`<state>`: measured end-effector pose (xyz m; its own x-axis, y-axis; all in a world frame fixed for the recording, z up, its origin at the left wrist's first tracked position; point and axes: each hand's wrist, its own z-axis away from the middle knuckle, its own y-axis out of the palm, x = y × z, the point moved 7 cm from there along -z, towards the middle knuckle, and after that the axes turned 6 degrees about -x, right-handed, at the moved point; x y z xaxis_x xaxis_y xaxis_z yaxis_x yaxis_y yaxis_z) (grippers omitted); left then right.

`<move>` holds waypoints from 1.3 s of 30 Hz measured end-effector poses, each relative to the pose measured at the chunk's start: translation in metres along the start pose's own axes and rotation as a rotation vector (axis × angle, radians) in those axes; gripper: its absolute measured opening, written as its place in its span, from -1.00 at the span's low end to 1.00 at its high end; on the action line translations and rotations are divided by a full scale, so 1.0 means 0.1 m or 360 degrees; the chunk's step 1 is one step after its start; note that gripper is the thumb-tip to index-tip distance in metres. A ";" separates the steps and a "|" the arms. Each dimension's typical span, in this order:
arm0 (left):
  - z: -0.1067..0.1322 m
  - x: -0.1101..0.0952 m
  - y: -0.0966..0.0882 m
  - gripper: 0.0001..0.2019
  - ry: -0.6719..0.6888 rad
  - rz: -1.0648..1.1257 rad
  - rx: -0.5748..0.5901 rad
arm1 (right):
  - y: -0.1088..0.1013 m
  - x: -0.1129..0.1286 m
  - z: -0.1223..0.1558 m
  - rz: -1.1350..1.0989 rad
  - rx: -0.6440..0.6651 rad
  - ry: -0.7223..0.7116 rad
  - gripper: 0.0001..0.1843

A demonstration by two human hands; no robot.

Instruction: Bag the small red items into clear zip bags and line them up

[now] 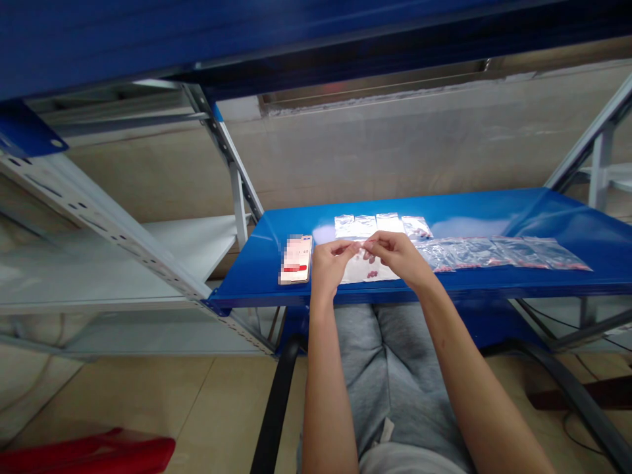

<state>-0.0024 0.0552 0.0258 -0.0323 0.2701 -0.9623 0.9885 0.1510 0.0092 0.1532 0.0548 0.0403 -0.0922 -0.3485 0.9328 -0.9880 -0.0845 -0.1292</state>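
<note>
**Tip to tip, with a light touch**

Just to the left of my left fingers [351,249], a slim, hard, pale-screened phone [296,261] lies flat on the smooth, glossy blue metal desk [261,263].

My left fingers are pinched, thumb to index, nearly meeting my right fingers [379,249], which pinch the same way. A thin red strip [369,241] shows between the tips; I take it for the edge of the pale translucent plastic bag [349,271] lying under and in front of them. To do this well, I'd keep both pinches close together, press with the pads rather than the nails, and hold the film evenly taut, since thin plastic likely creases and slips easily.

Just below the gap between my fingers is a little cluster of small, rounded, dark red pieces [372,274]; I can't tell whether they sit inside the bag or on it.

Beyond my fingertips stand out four squarish, shiny plastic packets [365,226] in a row, catching white glare, the rightmost showing darker contents.

To the right of my right fingers runs a long row of crinkled, clear plastic bags [494,252], flat and side by side, with red along their near edges.
</note>
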 end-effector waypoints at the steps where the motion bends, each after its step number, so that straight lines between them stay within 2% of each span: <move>1: 0.00 0.01 0.00 -0.75 -0.0027 -0.0007 -0.0020 | -0.02 -0.01 -0.01 0.0029 -0.0032 -0.0012 -0.51; 5: 0.02 0.06 0.06 -0.69 -0.0159 -0.0011 0.0045 | -0.09 -0.05 -0.02 0.0151 -0.0112 -0.0065 -0.56; 10: 0.02 0.06 0.16 -0.70 -0.0155 -0.0064 0.0153 | -0.20 -0.07 -0.02 0.0077 -0.0189 0.0012 -0.60; 12: 0.02 0.06 0.16 -0.71 -0.0132 -0.0088 0.0124 | -0.20 -0.08 0.01 0.0060 -0.0065 0.0071 -0.61; 16: 0.00 0.06 0.11 -0.72 -0.0132 -0.0092 0.0058 | -0.17 -0.08 0.09 0.0059 0.0309 0.0141 -0.67; 18: 0.00 0.07 0.10 -0.67 -0.0181 -0.0021 0.0031 | -0.25 -0.07 0.09 0.0084 0.0277 0.0123 -0.73; 21: 0.03 0.07 0.18 -0.53 -0.0283 0.0089 0.0099 | -0.45 -0.06 0.07 0.0123 0.0066 0.0090 -0.78; 24: 0.09 0.10 0.35 -0.44 -0.0395 0.0119 0.0247 | -0.67 -0.11 0.04 0.0169 -0.0082 0.0130 -0.73; 30: 0.03 0.18 0.82 -0.60 -0.0419 0.0065 0.0382 | -1.18 -0.18 -0.10 0.0321 -0.0151 0.0195 -0.63; 33: -0.16 0.17 1.16 -0.64 -0.0392 0.0016 0.0452 | -1.49 -0.21 -0.28 0.0424 -0.0114 0.0274 -0.63; 36: -0.46 0.16 1.52 -0.62 -0.0335 -0.0103 0.0389 | -1.84 -0.31 -0.52 0.0533 -0.0088 0.0362 -0.68; 39: -0.72 0.20 1.93 -0.54 -0.0250 -0.0388 0.0388 | -2.21 -0.50 -0.74 0.0800 -0.0182 0.0497 -0.75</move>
<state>0.1768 0.1585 0.0276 -0.2669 0.1021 -0.9583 0.9613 -0.0430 -0.2723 0.3666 0.1597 0.0469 -0.5663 -0.0274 0.8237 -0.8194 0.1263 -0.5591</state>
